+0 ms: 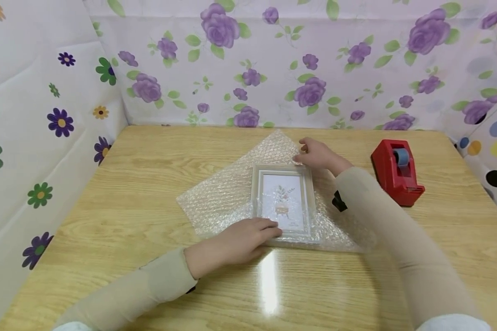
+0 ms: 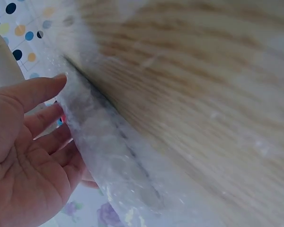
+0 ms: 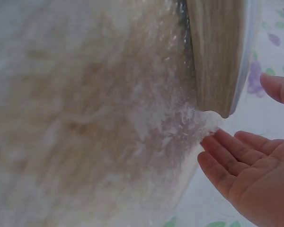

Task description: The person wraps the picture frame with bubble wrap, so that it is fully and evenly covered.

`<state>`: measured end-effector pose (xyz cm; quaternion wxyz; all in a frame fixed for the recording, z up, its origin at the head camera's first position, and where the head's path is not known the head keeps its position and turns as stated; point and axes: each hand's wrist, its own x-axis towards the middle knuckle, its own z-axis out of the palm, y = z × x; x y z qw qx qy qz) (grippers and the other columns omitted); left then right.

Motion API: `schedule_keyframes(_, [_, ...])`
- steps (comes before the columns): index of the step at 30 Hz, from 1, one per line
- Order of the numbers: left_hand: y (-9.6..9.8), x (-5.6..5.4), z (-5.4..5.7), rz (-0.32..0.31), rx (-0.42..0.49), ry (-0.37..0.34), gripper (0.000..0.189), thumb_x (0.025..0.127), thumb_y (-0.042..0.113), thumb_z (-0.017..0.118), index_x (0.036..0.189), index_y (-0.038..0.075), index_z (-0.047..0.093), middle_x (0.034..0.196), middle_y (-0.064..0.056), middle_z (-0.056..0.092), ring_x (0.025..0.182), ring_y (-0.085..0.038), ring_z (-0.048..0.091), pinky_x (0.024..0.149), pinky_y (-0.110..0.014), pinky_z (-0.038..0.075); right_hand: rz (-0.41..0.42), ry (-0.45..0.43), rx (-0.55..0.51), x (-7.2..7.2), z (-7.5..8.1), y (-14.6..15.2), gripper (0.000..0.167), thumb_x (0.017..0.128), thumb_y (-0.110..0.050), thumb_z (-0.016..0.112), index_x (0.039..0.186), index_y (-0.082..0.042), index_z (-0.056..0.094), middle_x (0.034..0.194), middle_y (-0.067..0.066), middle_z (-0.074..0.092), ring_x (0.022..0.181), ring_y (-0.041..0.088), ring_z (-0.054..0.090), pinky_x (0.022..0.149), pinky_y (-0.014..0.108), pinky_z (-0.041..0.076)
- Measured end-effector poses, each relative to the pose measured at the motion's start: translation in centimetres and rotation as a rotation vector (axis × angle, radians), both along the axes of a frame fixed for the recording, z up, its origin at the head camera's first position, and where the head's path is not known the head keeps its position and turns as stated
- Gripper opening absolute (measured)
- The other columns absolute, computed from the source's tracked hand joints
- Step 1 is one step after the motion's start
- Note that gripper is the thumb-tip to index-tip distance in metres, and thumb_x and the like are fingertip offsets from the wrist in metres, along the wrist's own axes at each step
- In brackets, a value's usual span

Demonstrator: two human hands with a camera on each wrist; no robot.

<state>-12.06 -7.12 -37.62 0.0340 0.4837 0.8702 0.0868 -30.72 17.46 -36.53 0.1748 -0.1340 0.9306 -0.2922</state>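
A picture frame (image 1: 308, 184) with a pale wooden border and a plant-in-pot print lies on a sheet of bubble wrap (image 1: 219, 193). One flap of the wrap is folded over the frame's lower part. My left hand (image 1: 243, 239) rests on that flap at the lower left, its thumb and fingers against the wrap (image 2: 92, 127) in the left wrist view. Beyond the frame's upper right corner is my right hand (image 1: 319, 155), fingers loosely extended. In the right wrist view its fingertips reach the wrap's edge beside the frame (image 3: 217, 56), gripping nothing.
A red tape dispenser (image 1: 397, 174) with a roll of tape stands to the right on the wooden table (image 1: 149, 170). Flowered sheets (image 1: 273, 59) hang behind the table and along its sides.
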Motion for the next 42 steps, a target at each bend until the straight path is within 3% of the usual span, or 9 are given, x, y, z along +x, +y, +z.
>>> schedule_keyframes(5, [-0.4,-0.4,0.3,-0.002,0.014,-0.037,0.042,0.088,0.017,0.066,0.128,0.009,0.058,0.131,-0.010,0.058,0.121,-0.024,0.055,0.105,-0.035,0.045,-0.043,0.029,-0.053,-0.8,0.1,-0.3,0.063,0.094,-0.024,0.055,0.142,0.006,0.029,0.128,0.030,0.048,0.113,0.042,0.052,0.096,0.050,0.047])
schedule_keyframes(10, [-0.6,-0.5,0.4,-0.009,0.031,-0.046,0.042,0.087,0.014,0.066,0.128,0.008,0.058,0.131,-0.010,0.058,0.121,-0.024,0.055,0.104,-0.035,0.045,-0.069,0.047,-0.101,-1.3,0.4,-0.4,0.060,0.092,-0.020,0.058,0.141,0.005,0.033,0.121,0.026,0.051,0.107,0.037,0.053,0.092,0.047,0.048])
schedule_keyframes(19, [-0.7,-0.6,0.1,-0.007,0.062,-0.039,0.040,0.086,0.011,0.065,0.126,0.011,0.060,0.129,-0.009,0.060,0.118,-0.023,0.057,0.101,-0.034,0.048,-0.030,0.139,-0.116,-1.5,0.3,-1.3,0.044,0.090,-0.018,0.062,0.126,0.006,0.052,0.109,0.022,0.058,0.102,0.032,0.054,0.089,0.043,0.048])
schedule_keyframes(25, [-0.7,-0.5,-0.2,-0.007,0.059,-0.054,0.041,0.086,0.012,0.065,0.127,0.012,0.060,0.129,-0.008,0.060,0.118,-0.023,0.057,0.101,-0.034,0.048,0.007,0.159,-0.146,-1.1,0.4,-2.4,0.040,0.091,-0.014,0.062,0.126,0.005,0.053,0.114,0.022,0.061,0.102,0.033,0.056,0.092,0.043,0.048])
schedule_keyframes(35, [-0.6,-0.7,0.1,0.003,0.040,-0.098,0.041,0.087,0.013,0.066,0.127,0.012,0.060,0.131,-0.008,0.059,0.121,-0.023,0.055,0.100,-0.034,0.048,-0.038,0.190,-0.198,-0.4,1.1,-3.5,0.038,0.092,-0.013,0.061,0.125,0.005,0.054,0.113,0.024,0.064,0.104,0.034,0.062,0.089,0.042,0.053])
schedule_keyframes(42, [-0.7,-0.6,0.0,0.007,0.044,-0.081,0.041,0.086,0.012,0.066,0.127,0.013,0.060,0.131,-0.008,0.059,0.120,-0.023,0.056,0.098,-0.034,0.050,-0.020,0.242,-0.193,-0.1,1.3,-3.9,0.024,0.093,-0.007,0.058,0.113,0.006,0.061,0.111,0.024,0.064,0.105,0.035,0.061,0.095,0.042,0.051])
